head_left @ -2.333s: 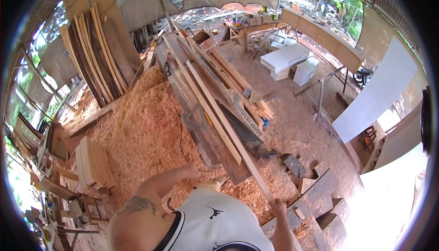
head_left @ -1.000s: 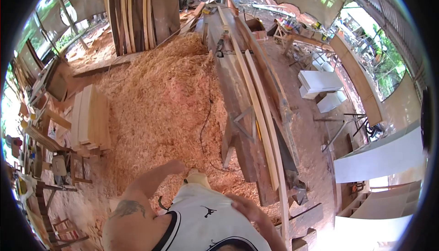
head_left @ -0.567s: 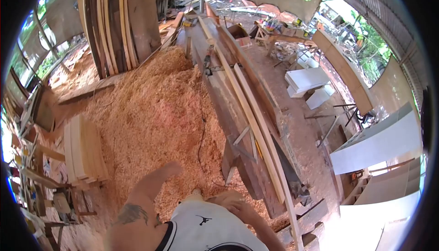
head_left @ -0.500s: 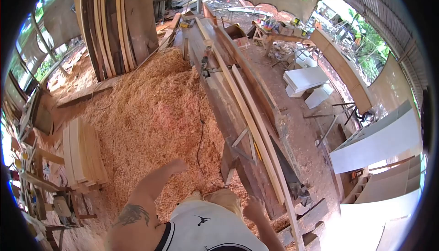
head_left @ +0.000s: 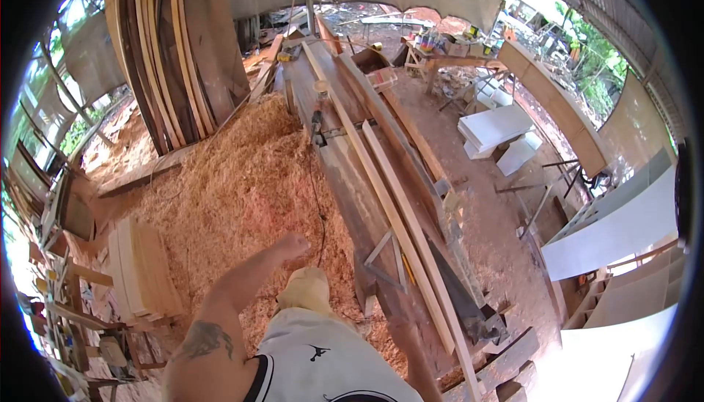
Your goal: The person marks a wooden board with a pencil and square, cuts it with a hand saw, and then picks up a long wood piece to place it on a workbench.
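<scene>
My left hand (head_left: 295,245) hangs over the wood shavings with its fingers curled in, and nothing shows in it. My right hand (head_left: 400,332) is low beside the near end of the long workbench (head_left: 345,175), its fingers blurred against the dark wood. Two long, pale wooden strips (head_left: 392,204) lie lengthwise on the bench, to the right of my right hand. A power tool (head_left: 317,125) sits at the bench's left edge further off, and its dark cord (head_left: 322,215) trails down over the shavings. A metal frame piece (head_left: 389,255) lies by the strips.
A deep heap of wood shavings (head_left: 227,182) covers the floor left of the bench. Stacked planks (head_left: 143,270) stand at the left, and tall boards (head_left: 172,57) lean at the back. White panels (head_left: 499,125) and a white cabinet piece (head_left: 616,219) are at the right.
My body has stepped forward, with one knee now further ahead. My left hand has moved slightly up in the view; my right hand has dropped slightly. The strips stay on the bench.
</scene>
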Demonstrator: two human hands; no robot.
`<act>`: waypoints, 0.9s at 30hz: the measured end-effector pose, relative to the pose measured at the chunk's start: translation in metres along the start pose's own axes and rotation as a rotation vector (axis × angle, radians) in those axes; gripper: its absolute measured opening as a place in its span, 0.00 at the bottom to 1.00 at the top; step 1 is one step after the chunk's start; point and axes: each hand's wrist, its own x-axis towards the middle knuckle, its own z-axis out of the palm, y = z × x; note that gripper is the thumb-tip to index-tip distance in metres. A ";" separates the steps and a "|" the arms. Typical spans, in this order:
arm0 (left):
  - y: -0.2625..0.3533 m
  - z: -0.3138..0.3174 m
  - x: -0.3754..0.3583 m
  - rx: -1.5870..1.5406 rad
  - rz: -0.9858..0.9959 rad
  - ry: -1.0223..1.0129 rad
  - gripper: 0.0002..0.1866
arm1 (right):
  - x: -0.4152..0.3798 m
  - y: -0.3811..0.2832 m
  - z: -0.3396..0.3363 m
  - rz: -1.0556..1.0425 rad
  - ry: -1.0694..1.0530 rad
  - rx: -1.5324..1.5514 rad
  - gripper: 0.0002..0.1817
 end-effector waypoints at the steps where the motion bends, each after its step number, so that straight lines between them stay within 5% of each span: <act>1: 0.009 -0.014 0.009 0.028 0.021 0.034 0.22 | 0.006 0.000 0.003 0.023 -0.016 -0.011 0.18; 5: 0.060 -0.080 0.069 0.058 0.080 0.182 0.20 | 0.022 -0.003 0.015 0.111 -0.034 -0.060 0.18; 10: 0.137 -0.185 0.170 -0.123 -0.153 0.114 0.20 | 0.063 -0.021 0.029 0.280 -0.021 -0.131 0.19; 13: 0.106 -0.217 0.296 -0.061 -0.026 0.313 0.23 | 0.086 -0.063 0.031 0.385 0.102 -0.074 0.18; 18: 0.098 -0.271 0.443 0.051 -0.034 0.238 0.37 | 0.093 -0.093 0.085 0.506 0.285 0.021 0.14; 21: 0.093 -0.280 0.506 0.100 -0.071 0.228 0.43 | 0.075 -0.132 0.123 0.697 0.196 0.195 0.14; 24: 0.095 -0.281 0.547 0.094 -0.081 0.258 0.49 | 0.046 -0.126 0.175 0.562 0.029 0.430 0.28; 25: 0.095 -0.278 0.562 0.114 -0.115 0.260 0.51 | 0.042 -0.109 0.182 0.820 -0.274 0.453 0.43; 27: 0.097 -0.276 0.584 0.134 -0.178 0.195 0.55 | 0.076 -0.195 0.155 0.906 -0.135 0.235 0.21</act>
